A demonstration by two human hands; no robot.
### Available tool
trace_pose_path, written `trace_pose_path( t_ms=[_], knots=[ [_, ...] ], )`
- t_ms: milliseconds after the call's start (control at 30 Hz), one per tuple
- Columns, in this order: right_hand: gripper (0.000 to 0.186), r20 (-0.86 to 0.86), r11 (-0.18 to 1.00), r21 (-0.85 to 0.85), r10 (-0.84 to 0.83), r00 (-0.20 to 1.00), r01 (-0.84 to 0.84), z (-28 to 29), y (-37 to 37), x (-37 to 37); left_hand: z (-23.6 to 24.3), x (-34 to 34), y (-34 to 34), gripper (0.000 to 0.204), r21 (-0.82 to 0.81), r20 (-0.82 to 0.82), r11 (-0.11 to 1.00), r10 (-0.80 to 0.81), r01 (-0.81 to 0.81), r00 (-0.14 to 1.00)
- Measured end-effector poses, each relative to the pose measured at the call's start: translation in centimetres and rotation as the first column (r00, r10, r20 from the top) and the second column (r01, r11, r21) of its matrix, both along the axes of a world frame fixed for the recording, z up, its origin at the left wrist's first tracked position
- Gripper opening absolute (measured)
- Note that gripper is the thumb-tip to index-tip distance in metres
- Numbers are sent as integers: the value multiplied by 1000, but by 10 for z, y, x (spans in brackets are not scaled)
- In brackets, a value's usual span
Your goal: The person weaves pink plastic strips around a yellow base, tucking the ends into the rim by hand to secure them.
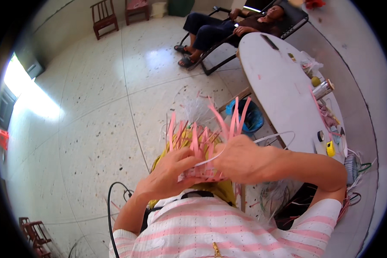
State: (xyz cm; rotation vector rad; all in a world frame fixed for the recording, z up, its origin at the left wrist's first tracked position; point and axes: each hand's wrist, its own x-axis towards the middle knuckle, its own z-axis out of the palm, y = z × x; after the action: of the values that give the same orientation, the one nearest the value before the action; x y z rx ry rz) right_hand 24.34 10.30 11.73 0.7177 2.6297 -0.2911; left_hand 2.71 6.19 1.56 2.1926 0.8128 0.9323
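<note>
A half-woven basket (208, 172) of pink and white plastic strips lies on my lap, over yellow-green cloth. Several pink strips (195, 139) stand up from it, their loose ends pointing away from me. My left hand (168, 171) is closed on the basket's left side, thumb and forefinger near a thin white strip (208, 161). At the right side, my right hand (244, 160) is curled closed where that white strip passes. The strip's tail trails out to the right above my forearm. The fingertips of my right hand are partly hidden.
A white oval table (279, 81) stands to the right, with a yellow tape measure (330, 148) and a foil roll (323, 89) on it. Under its edge is a blue-lined bin (252, 117). A person (256, 21) reclines in a folding chair beyond. Loose strips lie at lower right.
</note>
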Motion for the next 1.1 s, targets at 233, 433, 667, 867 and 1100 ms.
trace_pose_path(
  t_ms=[233,433,667,867,1100],
  knots=[
    [15,82,993,-65,99,992,-94,16,-5,-17,-4,1,0,40,-49,-18,998,-35,34,999],
    [12,101,946,231,209,973,-228,-4,-24,-18,1,1,-1,41,-141,-4,990,-32,31,999],
    [9,261,959,202,144,955,-199,10,-28,-24,0,1,-1,44,-128,-5,990,-52,51,999],
    [15,113,993,-94,-55,992,66,18,-5,-8,1,1,-1,50,-79,13,996,-31,32,999],
    [25,306,255,-826,-546,780,503,3,28,46,-3,-2,-1,50,-90,48,996,-23,27,999]
  ],
)
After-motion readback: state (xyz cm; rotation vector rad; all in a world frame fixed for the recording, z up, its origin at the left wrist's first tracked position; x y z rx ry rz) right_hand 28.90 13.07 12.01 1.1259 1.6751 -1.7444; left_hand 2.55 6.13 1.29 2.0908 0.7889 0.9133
